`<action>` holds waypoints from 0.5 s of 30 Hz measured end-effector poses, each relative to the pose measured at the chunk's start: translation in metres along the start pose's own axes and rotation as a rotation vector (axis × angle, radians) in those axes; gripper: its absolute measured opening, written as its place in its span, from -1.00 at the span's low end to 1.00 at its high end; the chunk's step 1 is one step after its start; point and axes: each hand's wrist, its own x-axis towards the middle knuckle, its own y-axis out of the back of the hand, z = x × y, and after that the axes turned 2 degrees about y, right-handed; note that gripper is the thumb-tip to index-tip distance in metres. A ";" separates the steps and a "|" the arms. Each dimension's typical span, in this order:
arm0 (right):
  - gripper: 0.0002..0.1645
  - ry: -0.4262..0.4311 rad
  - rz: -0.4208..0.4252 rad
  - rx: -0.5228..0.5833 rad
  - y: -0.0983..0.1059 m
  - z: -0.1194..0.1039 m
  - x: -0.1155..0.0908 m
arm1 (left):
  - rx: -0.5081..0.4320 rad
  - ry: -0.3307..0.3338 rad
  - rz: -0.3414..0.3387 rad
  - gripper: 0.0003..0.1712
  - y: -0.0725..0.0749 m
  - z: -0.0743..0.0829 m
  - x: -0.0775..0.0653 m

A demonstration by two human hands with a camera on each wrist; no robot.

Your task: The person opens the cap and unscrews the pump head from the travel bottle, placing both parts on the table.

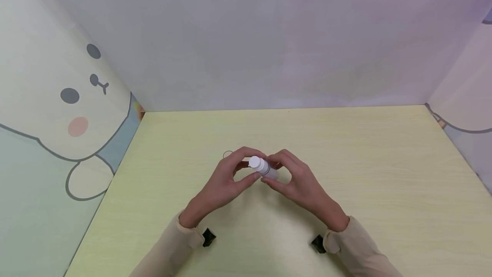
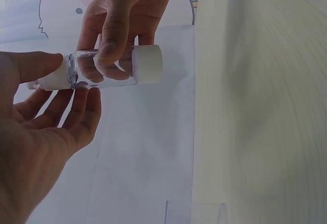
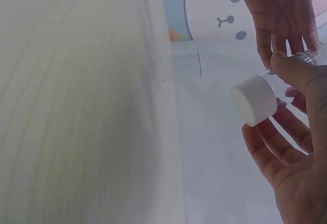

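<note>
Both hands hold a small clear bottle (image 2: 113, 81) above the table. Its white base (image 3: 254, 101) points down and its white top (image 1: 255, 162) tilts up toward the camera in the head view. My left hand (image 1: 223, 184) pinches the white top between thumb and fingers, right at the neck. The clear body is gripped by my right hand (image 1: 301, 183), thumb on one side and fingers on the other, as the left wrist view shows. Part of the bottle is hidden behind the fingers.
A clear, hollow cylinder-like piece (image 3: 183, 67) stands on the pale wooden table (image 1: 365, 153), beyond the left hand. A plain light wall (image 1: 246, 46) rises behind the table. Side panels (image 1: 46, 76) with cartoon animals flank it.
</note>
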 end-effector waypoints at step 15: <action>-0.46 0.004 -0.021 0.029 -0.001 -0.003 0.000 | -0.043 0.007 0.019 -0.54 -0.001 0.000 0.001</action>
